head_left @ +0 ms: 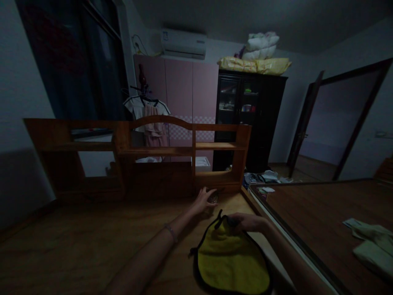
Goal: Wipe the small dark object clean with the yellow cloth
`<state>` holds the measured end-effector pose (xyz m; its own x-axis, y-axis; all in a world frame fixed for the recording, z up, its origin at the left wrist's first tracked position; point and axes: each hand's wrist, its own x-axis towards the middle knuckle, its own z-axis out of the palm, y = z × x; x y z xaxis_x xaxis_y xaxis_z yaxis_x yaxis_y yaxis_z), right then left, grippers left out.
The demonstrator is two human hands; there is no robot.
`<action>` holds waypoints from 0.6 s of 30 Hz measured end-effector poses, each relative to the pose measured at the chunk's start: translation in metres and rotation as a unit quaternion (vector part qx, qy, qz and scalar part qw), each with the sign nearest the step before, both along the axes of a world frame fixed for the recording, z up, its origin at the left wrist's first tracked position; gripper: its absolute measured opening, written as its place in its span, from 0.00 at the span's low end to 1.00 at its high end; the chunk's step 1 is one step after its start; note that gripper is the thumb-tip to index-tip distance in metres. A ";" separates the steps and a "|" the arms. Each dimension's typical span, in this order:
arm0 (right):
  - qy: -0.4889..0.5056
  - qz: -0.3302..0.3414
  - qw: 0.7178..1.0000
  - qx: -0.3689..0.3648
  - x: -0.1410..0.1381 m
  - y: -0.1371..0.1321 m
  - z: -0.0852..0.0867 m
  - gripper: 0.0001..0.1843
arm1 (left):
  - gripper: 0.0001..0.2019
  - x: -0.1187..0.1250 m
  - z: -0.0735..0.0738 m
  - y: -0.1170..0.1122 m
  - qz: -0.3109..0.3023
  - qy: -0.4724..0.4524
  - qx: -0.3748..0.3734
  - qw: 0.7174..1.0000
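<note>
My left hand (203, 201) reaches over the wooden desktop near the shelf unit, its fingers curved round a small, dark, roundish patterned object (213, 198). Too little light falls on that object to tell its kind. Closer to me, my right hand (250, 222) grips the upper edge of a yellow cloth piece with black edging (233, 258). Short black ties stick out at its top and left side. Something dark shows at the right fingertips, and I cannot make out whether it is separate from the cloth.
A wooden shelf unit (159, 151) stands along the desktop's (123, 237) far side. On the right, a brown surface (313, 217) carries pale folded clothing (374, 246). Behind are a pink wardrobe (179, 88), a black cabinet (270, 110) and an open door (307, 119).
</note>
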<state>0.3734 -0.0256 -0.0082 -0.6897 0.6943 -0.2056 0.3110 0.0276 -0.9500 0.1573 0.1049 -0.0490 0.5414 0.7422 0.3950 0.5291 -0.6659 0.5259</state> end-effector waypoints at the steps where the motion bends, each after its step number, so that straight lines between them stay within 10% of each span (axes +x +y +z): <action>1: 0.002 0.018 1.000 -0.002 -0.007 0.005 0.000 0.26 | 0.36 0.002 0.000 0.002 -0.001 0.005 -0.001 1.000; 7: -0.076 -0.082 0.988 0.111 -0.020 0.017 -0.009 0.27 | 0.39 0.013 -0.006 0.009 -0.009 0.037 -0.010 0.999; 12: -0.165 -0.303 0.909 0.233 0.006 -0.002 -0.029 0.20 | 0.44 0.018 -0.014 0.009 -0.008 0.046 -0.008 0.999; 18: -0.171 -0.379 0.851 0.321 0.014 -0.021 -0.024 0.19 | 0.47 0.019 -0.019 0.005 -0.003 0.035 -0.006 0.999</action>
